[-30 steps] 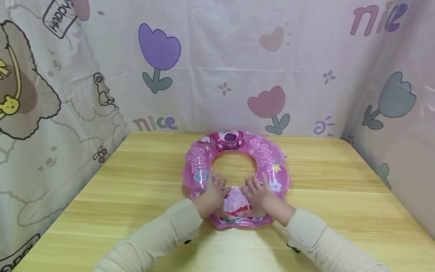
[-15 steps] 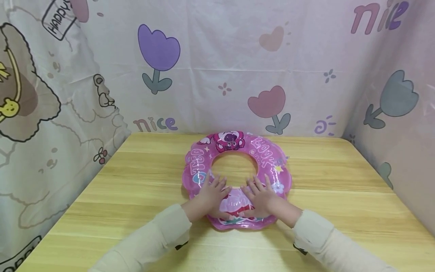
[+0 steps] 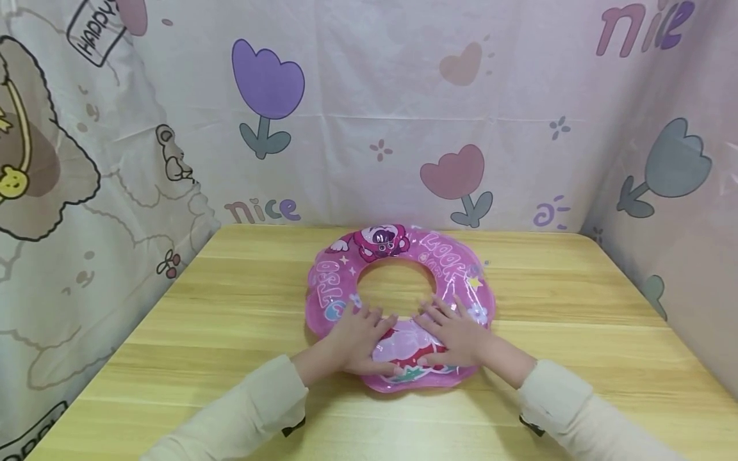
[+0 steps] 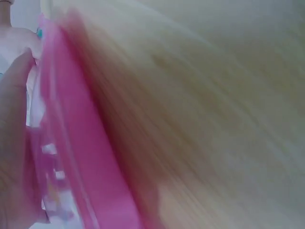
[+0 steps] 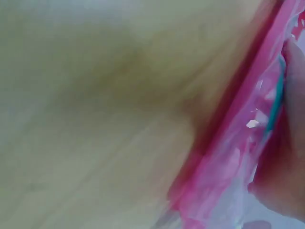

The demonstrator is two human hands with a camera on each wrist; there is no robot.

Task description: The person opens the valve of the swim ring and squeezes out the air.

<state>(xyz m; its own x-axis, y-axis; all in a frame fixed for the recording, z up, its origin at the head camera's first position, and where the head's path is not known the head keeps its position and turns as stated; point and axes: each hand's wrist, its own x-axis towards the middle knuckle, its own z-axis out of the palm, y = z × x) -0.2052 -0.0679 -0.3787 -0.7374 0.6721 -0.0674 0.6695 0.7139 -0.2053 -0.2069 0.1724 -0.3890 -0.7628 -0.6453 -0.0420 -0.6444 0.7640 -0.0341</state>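
Note:
A pink inflatable swim ring [image 3: 458, 266] with a scalloped edge lies flat on the wooden table, printed with a bear, letters, flowers and stars. On its near left part rests my left hand [image 3: 359, 339], fingers spread and pointing away from me. My right hand [image 3: 458, 336] lies on the near right part in the same way. Both thumbs point inward over the strawberry print. In the left wrist view the ring's pink side [image 4: 90, 143] stands beside the thumb. The right wrist view shows the ring's edge [image 5: 219, 152] under part of my hand, blurred.
The light wooden table [image 3: 219, 307] extends around the ring on every side. A printed fabric backdrop [image 3: 357, 77] hangs behind it and along both sides. Dark straps [image 3: 294, 426] show below the sleeve cuffs.
The ring has turned slightly counterclockwise: its bear print has shifted left and the near strawberry print right. Both hands stay on it, while the wrists and sleeves have moved farther apart.

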